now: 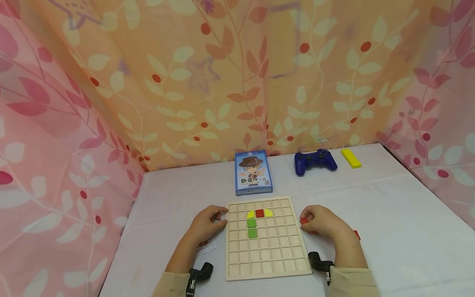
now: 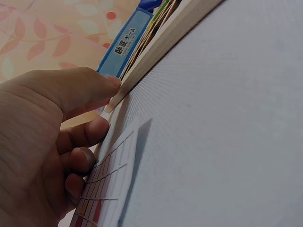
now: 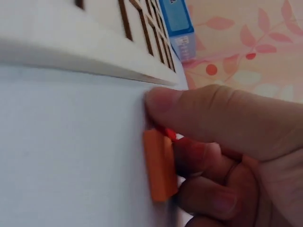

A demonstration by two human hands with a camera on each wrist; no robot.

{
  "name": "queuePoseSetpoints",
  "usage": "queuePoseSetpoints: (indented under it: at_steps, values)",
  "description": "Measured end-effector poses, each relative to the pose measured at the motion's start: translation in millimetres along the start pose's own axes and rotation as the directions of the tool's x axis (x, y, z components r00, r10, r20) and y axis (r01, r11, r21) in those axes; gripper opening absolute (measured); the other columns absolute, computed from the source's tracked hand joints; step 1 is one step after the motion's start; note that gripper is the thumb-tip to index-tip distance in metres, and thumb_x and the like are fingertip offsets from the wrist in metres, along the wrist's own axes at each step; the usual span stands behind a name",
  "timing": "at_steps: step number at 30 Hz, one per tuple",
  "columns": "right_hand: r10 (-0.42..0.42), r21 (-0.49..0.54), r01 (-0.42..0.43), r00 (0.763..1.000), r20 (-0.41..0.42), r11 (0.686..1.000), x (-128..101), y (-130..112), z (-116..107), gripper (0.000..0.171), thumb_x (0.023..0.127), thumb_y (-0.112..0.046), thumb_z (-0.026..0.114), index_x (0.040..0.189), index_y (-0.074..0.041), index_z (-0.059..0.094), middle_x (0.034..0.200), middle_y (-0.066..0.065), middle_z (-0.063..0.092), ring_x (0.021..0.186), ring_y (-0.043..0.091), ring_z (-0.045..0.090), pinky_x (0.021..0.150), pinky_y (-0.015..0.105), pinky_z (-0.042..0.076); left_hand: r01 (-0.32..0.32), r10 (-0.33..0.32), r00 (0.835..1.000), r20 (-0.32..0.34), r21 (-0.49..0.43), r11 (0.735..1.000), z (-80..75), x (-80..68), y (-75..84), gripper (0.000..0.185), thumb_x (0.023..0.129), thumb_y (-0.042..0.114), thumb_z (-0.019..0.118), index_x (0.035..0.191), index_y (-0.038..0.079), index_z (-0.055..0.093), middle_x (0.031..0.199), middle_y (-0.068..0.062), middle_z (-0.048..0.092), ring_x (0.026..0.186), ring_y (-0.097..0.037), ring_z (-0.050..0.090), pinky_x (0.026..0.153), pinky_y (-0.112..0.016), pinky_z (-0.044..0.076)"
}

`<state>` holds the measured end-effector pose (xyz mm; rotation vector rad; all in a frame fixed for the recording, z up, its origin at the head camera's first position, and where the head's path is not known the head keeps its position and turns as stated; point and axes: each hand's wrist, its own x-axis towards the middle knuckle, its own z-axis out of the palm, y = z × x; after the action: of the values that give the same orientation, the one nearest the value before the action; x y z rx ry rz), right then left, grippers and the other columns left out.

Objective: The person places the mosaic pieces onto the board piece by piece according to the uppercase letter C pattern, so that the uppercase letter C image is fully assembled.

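Note:
A pale wooden grid board (image 1: 280,250) lies on the white table. Near its top, a red square tile (image 1: 259,213) sits between two yellow rounded tiles, with two green squares (image 1: 252,228) below the left one. My left hand (image 1: 208,222) rests its thumb and a fingertip against the board's left edge, the other fingers loosely bent. To the right of the board, my right hand (image 1: 323,220) pinches a small red piece (image 1: 304,221), mostly hidden by the fingers. An orange block (image 3: 160,165) stands beside those fingers in the right wrist view.
A card with a printed grid (image 2: 113,184) lies partly under my left hand. Behind the board is a blue game box (image 1: 254,173). Farther right are a dark blue game controller (image 1: 316,161) and a yellow block (image 1: 351,158). Another red piece (image 1: 357,235) shows beyond my right wrist.

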<state>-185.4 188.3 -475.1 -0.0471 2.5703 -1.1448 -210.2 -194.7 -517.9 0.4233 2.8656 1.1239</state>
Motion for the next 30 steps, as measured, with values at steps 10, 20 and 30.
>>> queuePoseSetpoints:
  at_steps: [10, 20, 30]
  values:
    - [0.022, -0.035, -0.024, 0.999, -0.049, 0.999, 3.1, 1.9, -0.5, 0.023, 0.074, -0.010, 0.077, 0.092, -0.007, 0.063, 0.070, 0.004, 0.050, 0.061, 0.016, 0.048, 0.059, 0.031, 0.038, -0.007, 0.007, 1.000, 0.000, 0.007, 1.000, 0.3, -0.3, 0.7, 0.034, 0.082, 0.033, 0.073, 0.114, 0.026, 0.066, 0.085, 0.008, 0.054, 0.073, -0.011, 0.047, 0.064, -0.028, 0.040]
    - [0.037, -0.036, -0.040, 0.997, -0.066, 0.999, 3.4, 1.9, -0.3, 0.025, 0.073, -0.006, 0.075, 0.095, -0.007, 0.063, 0.068, 0.004, 0.050, 0.057, 0.016, 0.048, 0.058, 0.031, 0.038, 0.014, -0.014, 1.000, 0.002, 0.008, 1.000, 0.8, -1.5, 0.2, 0.033, 0.082, 0.033, 0.073, 0.114, 0.027, 0.066, 0.085, 0.008, 0.053, 0.073, -0.011, 0.047, 0.064, -0.028, 0.039]
    - [-0.017, -0.091, 0.009, 0.996, -0.086, 0.996, 3.0, -0.7, -0.9, 0.026, 0.071, -0.003, 0.069, 0.096, -0.011, 0.065, 0.073, 0.003, 0.049, 0.066, 0.017, 0.046, 0.062, 0.032, 0.036, 0.004, -0.004, 1.000, -0.004, 0.019, 1.000, 0.4, 0.0, -0.6, 0.034, 0.082, 0.033, 0.073, 0.114, 0.026, 0.066, 0.084, 0.009, 0.052, 0.074, -0.011, 0.047, 0.064, -0.028, 0.040]
